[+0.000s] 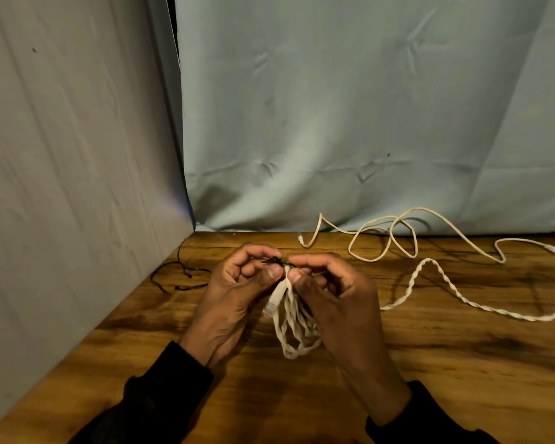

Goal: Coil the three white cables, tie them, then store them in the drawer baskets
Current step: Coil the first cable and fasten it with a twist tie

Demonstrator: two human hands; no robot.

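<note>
Both hands sit mid-table over the wooden table [430,363], working on a coiled white cable [293,328] that hangs down between them toward 6 o'clock. The left hand [234,293] and right hand [330,296] each pinch an end of a thin black tie [274,261] at the top of the bundle, fingers curled in tight. Off at 2 o'clock, a smooth white cable [398,232] lies loose in loops by the backdrop cloth [350,107]. At 3 o'clock a twisted white cable [462,299] snakes across the wood. More black ties [180,277] lie at 9 o'clock.
</note>
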